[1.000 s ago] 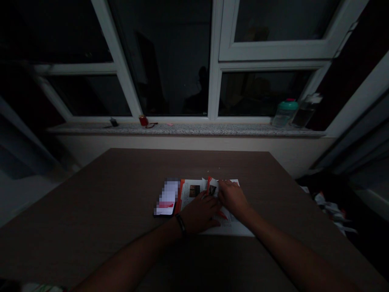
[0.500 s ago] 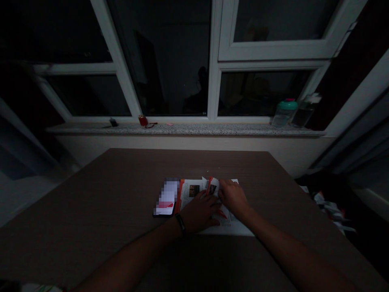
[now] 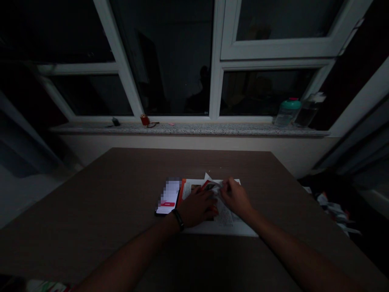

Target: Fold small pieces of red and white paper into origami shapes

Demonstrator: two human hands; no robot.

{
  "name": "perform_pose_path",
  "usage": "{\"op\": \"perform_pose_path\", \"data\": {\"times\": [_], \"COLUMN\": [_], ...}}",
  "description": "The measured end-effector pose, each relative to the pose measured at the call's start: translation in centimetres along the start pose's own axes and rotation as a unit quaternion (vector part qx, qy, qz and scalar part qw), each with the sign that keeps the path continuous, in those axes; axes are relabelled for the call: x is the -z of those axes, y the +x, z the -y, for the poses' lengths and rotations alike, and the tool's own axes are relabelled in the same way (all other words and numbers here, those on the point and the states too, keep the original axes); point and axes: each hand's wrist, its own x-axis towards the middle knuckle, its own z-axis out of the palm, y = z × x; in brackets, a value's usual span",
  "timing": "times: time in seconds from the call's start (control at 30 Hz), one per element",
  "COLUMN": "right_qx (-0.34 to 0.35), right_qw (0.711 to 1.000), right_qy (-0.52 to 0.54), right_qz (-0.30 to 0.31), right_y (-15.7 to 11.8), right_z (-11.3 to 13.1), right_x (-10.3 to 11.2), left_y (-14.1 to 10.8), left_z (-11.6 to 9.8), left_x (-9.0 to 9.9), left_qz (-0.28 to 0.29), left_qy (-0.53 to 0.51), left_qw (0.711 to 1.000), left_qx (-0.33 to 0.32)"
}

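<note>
A printed paper piece point(image 3: 213, 185) in white and red, folded with a pointed corner sticking up at the back, lies between my hands. My left hand point(image 3: 198, 207), wearing a dark wristband point(image 3: 178, 220), rests over it with fingers stretched out and pressing down. My right hand point(image 3: 236, 196) pinches its right side between thumb and bent fingers. Underneath are flat printed sheets point(image 3: 234, 228) with an orange strip on the left, partly covered by my hands. Just left of the sheets lies a phone point(image 3: 168, 199) with a lit, partly blurred screen.
The brown table point(image 3: 106, 194) reaches toward a granite windowsill point(image 3: 194, 129). On the sill stand a teal-lidded bottle point(image 3: 288, 111), a clear bottle point(image 3: 308, 109), a small red container point(image 3: 145, 119) and a small dark item point(image 3: 115, 121). Crumpled papers point(image 3: 332, 211) lie beyond the table's right edge.
My right hand has turned and lifted the paper's right side slightly. My left hand has slid a little left, and the paper's pointed corner now stands higher.
</note>
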Motion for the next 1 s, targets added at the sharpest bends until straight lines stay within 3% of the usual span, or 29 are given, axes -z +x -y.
{"op": "perform_pose_path", "data": {"times": [0.13, 0.43, 0.77, 1.0], "right_qx": [0.060, 0.192, 0.229, 0.258], "right_qw": [0.997, 0.976, 0.966, 0.956], "right_qy": [0.055, 0.051, 0.040, 0.004], "right_qz": [-0.001, 0.090, 0.115, 0.140], "right_y": [-0.2, 0.1, 0.5, 0.6], "right_z": [-0.3, -0.4, -3.0, -2.6], "right_x": [0.1, 0.6, 0.1, 0.3], "left_y": [-0.1, -0.2, -0.2, -0.2], "left_z": [0.3, 0.7, 1.2, 1.1], "left_x": [-0.2, 0.2, 0.1, 0.4], "left_qz": [0.003, 0.014, 0.026, 0.037], "left_qy": [0.002, -0.028, -0.043, -0.007], "left_qw": [1.000, 0.999, 0.999, 0.999], "left_qx": [0.002, -0.008, -0.011, -0.008]}}
